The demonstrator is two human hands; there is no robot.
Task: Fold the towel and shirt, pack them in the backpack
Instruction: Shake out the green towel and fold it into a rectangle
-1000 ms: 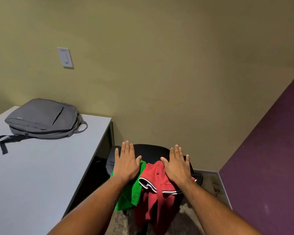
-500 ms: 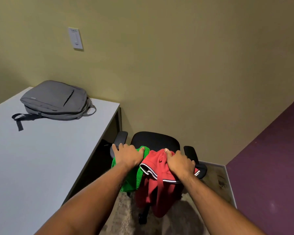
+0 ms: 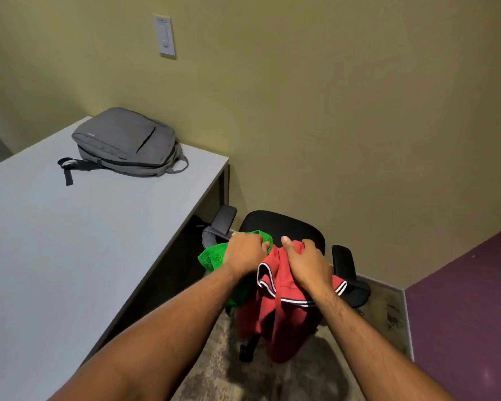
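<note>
Over the back of the black chair (image 3: 284,227), both hands have their fingers curled into cloth. The left hand (image 3: 245,251) has its grip closed round a bunch of the green towel (image 3: 213,257), fingers bent over the fabric's upper edge. The right hand (image 3: 308,263) has its grip closed on the red shirt (image 3: 275,314), thumb pointing up and the other fingers wrapped over the gathered cloth near the striped collar. Towel and shirt hang side by side from the chair back, the towel to the left, the shirt trailing down toward the floor (image 3: 243,377). The grey backpack (image 3: 125,141) lies flat on the far end of the tabletop (image 3: 70,256), by the wall, well apart from both hands; its main zip looks closed, and nothing of its inside shows. Both forearms reach forward and slightly inward, palms down, wrists close together.
</note>
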